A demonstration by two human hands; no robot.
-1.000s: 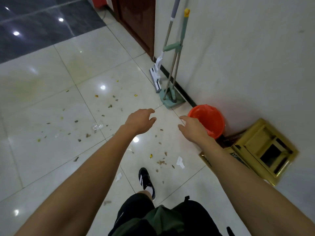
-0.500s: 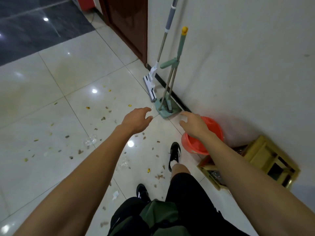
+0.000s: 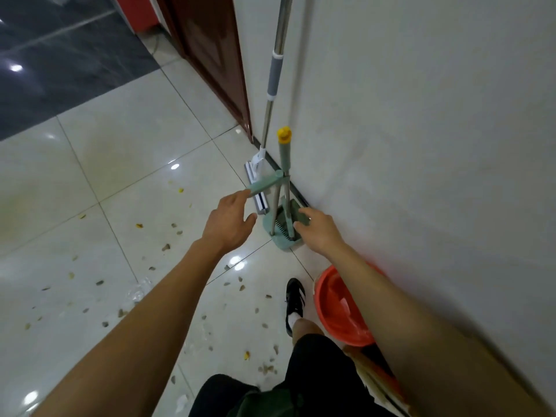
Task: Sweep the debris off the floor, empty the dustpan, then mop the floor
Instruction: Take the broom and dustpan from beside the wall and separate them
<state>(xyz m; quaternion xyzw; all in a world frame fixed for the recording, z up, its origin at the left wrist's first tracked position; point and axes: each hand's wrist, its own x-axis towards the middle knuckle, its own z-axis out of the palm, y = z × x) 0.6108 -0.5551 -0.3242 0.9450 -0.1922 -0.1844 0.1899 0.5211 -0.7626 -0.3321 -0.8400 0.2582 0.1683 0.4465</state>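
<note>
The floor (image 3: 99, 164) fills the left and centre of the frame: glossy pale tiles, slick enough to mirror the ceiling lights, turning to dark polished stone at the upper left. The matte white wall (image 3: 421, 145) takes the right half, and your tools lean on it, likely to keep the floor free. The mop (image 3: 272, 94) stands tallest, a steel pole with a grey grip and a flat white head on the tiles. Just below it in the frame, the sage-green broom (image 3: 284, 155), yellow-capped, stands in its matching plastic dustpan (image 3: 281, 233), whose handle juts left. An orange plastic bucket (image 3: 340, 314) sits at lower right by your shoe.

The debris (image 3: 165, 246), small brown and yellow flakes and bits of clear wrapper, is scattered across the centre tiles, so sweeping has not begun.

Your left hand (image 3: 228, 219) is released, fingertips just at the dustpan handle. Your right hand (image 3: 316, 225) is likewise released, fingers spread beside the broom pole, grasping nothing.
</note>
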